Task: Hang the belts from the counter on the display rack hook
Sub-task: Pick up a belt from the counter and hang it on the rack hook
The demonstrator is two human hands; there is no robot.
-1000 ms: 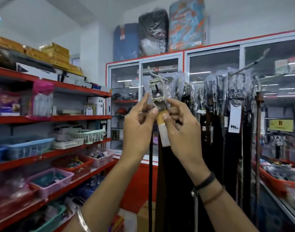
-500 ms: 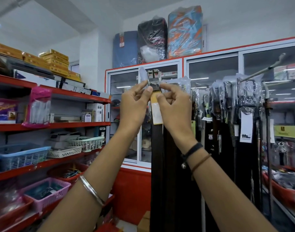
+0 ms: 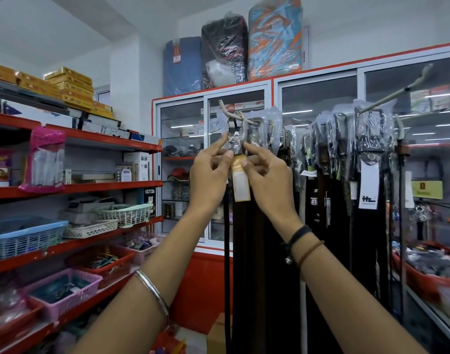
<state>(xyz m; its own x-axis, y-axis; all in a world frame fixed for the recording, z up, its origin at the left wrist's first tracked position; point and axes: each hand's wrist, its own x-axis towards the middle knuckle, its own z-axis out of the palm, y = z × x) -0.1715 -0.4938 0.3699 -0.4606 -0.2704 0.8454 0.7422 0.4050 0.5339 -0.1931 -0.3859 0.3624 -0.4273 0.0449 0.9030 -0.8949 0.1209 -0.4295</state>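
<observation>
A dark brown belt (image 3: 244, 251) hangs straight down in front of me. Its metal buckle (image 3: 236, 132), wrapped in clear plastic, sits over the pale upturned hook (image 3: 225, 108) of the display rack. My left hand (image 3: 209, 175) pinches the belt just below the buckle from the left, and my right hand (image 3: 268, 177) pinches it from the right. A white and yellow tag (image 3: 240, 182) dangles between my hands. A thin black belt (image 3: 227, 277) hangs beside it on the left.
Several more wrapped belts (image 3: 346, 162) hang along the rack to the right, with another hook arm (image 3: 397, 93) above them. Red shelves (image 3: 73, 187) with baskets fill the left. A glass cabinet (image 3: 183, 162) stands behind. A red tub (image 3: 423, 279) sits low right.
Both hands lifted the buckle up to hook height, then brought it over the hook; it now sits on the hook while my fingers stay just below it.
</observation>
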